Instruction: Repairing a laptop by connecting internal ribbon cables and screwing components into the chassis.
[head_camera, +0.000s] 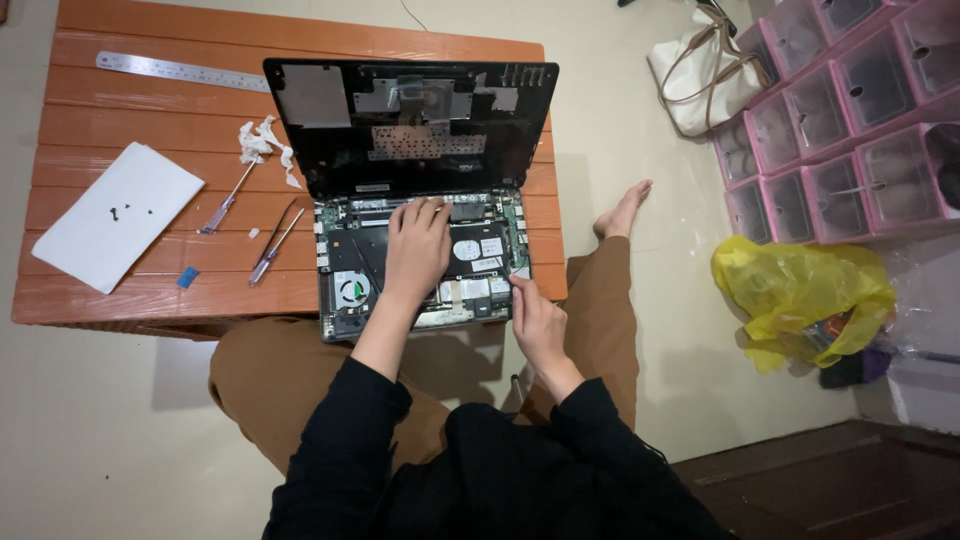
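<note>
An opened laptop (420, 250) sits at the near edge of the low wooden desk (150, 120), just in front of the seated person's knees. Its base lies flat with the boards and fan (352, 290) bared; the long axis runs left to right across the desk, the hinge side faces away from the person, and the black upper panel (410, 120) leans back from it, inner face up.

The left hand (418, 248) rests palm down on the middle of the bared base, fingers (415, 212) slightly spread and pointing toward the hinge, holding nothing. The right hand (535, 320) is at the base's near right corner, fingers curled against the edge; whether they pinch anything I cannot tell.

Left of the laptop lie two screwdrivers (272, 245), a third tool (225, 205) by a crumpled tissue (262, 145), a steel ruler (180, 71) farther back, and a white sheet (115, 215) carrying small dark screws (122, 211).
</note>
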